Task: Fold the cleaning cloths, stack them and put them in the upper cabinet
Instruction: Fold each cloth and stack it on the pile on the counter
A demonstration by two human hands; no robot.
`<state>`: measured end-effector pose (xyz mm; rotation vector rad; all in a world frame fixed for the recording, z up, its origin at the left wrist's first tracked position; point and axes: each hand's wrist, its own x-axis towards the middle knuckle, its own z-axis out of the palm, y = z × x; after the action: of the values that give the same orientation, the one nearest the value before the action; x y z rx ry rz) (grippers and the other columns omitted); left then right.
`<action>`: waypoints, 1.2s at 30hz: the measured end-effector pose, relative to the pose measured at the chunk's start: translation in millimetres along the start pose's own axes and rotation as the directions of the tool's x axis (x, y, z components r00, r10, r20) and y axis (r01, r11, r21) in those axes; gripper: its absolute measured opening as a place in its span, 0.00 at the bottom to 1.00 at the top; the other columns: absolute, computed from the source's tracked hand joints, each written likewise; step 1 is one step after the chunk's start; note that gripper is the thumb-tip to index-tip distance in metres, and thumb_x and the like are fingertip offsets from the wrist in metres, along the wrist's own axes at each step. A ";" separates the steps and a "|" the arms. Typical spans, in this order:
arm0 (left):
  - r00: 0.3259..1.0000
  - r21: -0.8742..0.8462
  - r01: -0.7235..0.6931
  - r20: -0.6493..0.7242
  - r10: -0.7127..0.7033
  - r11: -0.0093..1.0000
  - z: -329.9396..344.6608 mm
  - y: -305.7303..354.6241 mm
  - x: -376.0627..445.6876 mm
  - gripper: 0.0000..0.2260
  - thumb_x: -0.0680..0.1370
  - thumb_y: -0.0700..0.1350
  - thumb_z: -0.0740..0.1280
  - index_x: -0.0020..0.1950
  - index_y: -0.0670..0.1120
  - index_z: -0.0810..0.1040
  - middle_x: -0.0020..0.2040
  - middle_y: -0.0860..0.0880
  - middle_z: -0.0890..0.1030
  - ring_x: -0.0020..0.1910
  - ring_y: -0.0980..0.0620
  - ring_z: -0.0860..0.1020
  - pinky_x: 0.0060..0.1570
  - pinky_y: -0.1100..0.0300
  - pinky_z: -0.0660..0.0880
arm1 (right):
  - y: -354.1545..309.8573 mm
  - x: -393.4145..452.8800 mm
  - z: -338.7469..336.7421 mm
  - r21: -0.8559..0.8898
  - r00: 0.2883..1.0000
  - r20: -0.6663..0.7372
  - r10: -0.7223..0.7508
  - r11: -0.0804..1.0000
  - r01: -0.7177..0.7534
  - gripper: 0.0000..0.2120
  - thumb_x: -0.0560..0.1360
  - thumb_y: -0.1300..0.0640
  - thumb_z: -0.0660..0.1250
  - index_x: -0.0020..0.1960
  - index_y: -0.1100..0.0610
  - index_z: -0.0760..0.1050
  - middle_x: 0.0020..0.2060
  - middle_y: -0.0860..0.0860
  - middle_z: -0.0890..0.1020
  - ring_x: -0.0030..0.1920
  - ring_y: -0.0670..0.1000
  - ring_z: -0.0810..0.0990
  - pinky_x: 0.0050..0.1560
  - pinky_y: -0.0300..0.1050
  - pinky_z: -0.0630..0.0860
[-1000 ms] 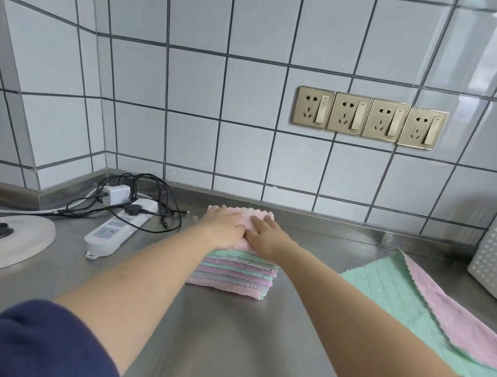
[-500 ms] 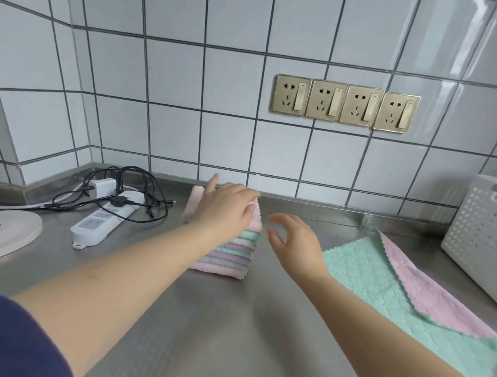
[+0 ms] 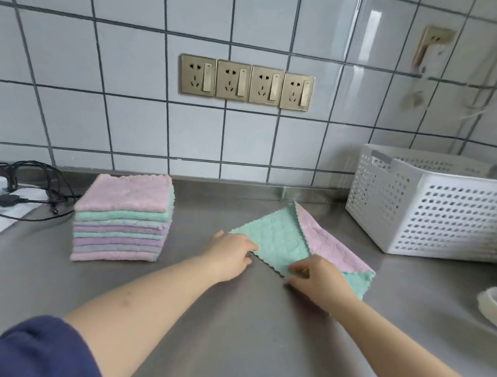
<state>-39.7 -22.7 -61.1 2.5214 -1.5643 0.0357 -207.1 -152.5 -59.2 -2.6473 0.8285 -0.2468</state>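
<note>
A stack of folded cloths [image 3: 122,219] in pink, green and grey stands on the steel counter [image 3: 234,317] at the left, with a pink one on top. To its right lies an unfolded green cloth [image 3: 279,244] with a pink cloth [image 3: 325,244] partly over its right side. My left hand [image 3: 232,256] holds the green cloth at its left corner. My right hand [image 3: 317,278] pinches the green cloth's near edge. The upper cabinet is out of view.
A white perforated basket [image 3: 430,209] stands at the right against the wall. A white power strip with black cables [image 3: 13,202] lies at the far left. A pale dish edge [image 3: 494,308] shows at the right. Four wall sockets [image 3: 247,83] sit above the counter.
Both hands left the folded stack and moved right to the unfolded green cloth, taking hold of its near edge. The view swung right with them.
</note>
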 end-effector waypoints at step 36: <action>0.928 0.057 -0.372 0.013 0.372 0.927 -31.9 32.6 -187.0 0.07 0.76 0.48 0.58 0.46 0.48 0.75 0.39 0.55 0.72 0.40 0.52 0.69 0.45 0.65 0.61 | -27.2 -147.3 -15.2 0.176 0.954 0.176 -0.243 0.961 0.213 0.08 0.73 0.54 0.70 0.40 0.42 0.75 0.48 0.43 0.81 0.46 0.43 0.77 0.46 0.26 0.69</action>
<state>-150.3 134.2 -46.2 2.2244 -2.0476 0.1290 -316.9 -50.7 -43.5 -2.5662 0.4212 -0.1008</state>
